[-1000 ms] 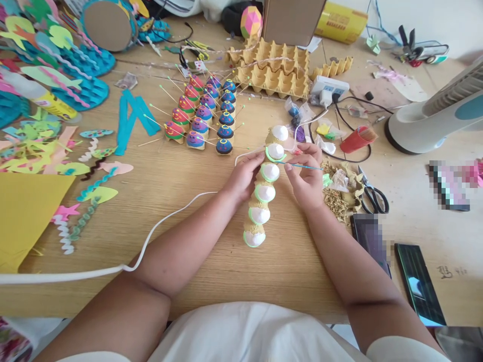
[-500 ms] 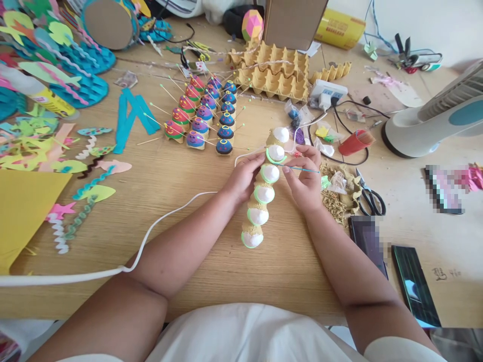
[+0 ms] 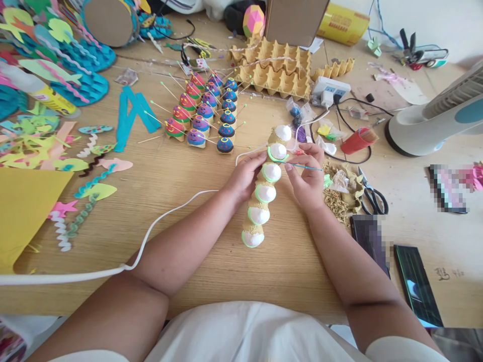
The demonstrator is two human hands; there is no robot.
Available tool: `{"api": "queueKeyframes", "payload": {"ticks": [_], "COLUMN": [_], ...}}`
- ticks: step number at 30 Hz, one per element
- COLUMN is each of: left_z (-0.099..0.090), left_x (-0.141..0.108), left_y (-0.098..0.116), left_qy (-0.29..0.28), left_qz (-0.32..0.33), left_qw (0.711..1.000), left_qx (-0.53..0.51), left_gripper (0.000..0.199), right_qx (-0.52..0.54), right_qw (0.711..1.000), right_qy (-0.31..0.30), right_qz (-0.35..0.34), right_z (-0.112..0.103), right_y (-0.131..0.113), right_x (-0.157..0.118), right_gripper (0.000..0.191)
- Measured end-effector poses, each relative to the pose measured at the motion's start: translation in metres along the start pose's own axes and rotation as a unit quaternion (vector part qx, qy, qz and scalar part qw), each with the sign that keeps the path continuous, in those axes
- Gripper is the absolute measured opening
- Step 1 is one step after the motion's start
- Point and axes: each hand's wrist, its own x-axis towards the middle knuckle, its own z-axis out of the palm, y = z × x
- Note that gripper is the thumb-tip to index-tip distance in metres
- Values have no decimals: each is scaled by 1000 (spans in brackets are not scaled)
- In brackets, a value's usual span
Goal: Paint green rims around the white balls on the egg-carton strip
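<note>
A strip of egg-carton cups [image 3: 258,205] with white domes runs up the middle of the view; green strands edge several domes. My left hand [image 3: 245,176] holds the strip by its left side near the second dome from the far end. In my right hand [image 3: 307,176] is a thin blue stick [image 3: 307,167], pinched between thumb and fingers, its tip at the green strand [image 3: 277,157] under that dome. The farthest dome [image 3: 283,132] shows no green edge.
Painted cup rows [image 3: 202,118] with pins stand beyond my left hand. Scissors [image 3: 373,193], carton scraps [image 3: 339,201] and a red cup of sticks [image 3: 356,141] lie to the right. A white cable [image 3: 154,226] crosses my left forearm. Paper cut-outs [image 3: 100,191] lie left.
The view has shifted very slightly. Both hands keep their hold, and the stick's tip remains near the same dome.
</note>
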Motion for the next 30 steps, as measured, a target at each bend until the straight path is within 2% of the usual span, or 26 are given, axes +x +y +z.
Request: {"api": "queueKeyframes", "payload": {"ticks": [5,8,12,16,24,30], "left_z": [5,8,5,2,3,-1], "left_x": [-4,-6,-4,-2,-1,2], "left_y": [4,6,4,2,2,-1], "left_qy": [2,10,3,-2,13,-15], "left_qz": [-9,-20,-11,-1,-26,-10], "left_qw": [1000,1000,1000,1000,1000,1000], "left_qx": [-19,-21,7,22,9,6], "left_gripper": [7,12,23,17,18,19], "right_qx": [12,30,6,-50,-72,-114], "right_qw": [1000,999,999,995,995,986], "right_qy": [4,3,12,12,-1,2], "right_qz": [12,11,-31,-82,-73,-125], "right_z": [1,1,0,-3,-4,-6], "right_y": [7,10,6,0,-2,-2], "right_x": [1,1,1,2,-1,-2], "right_gripper": [31,32,25,16,19,14]}}
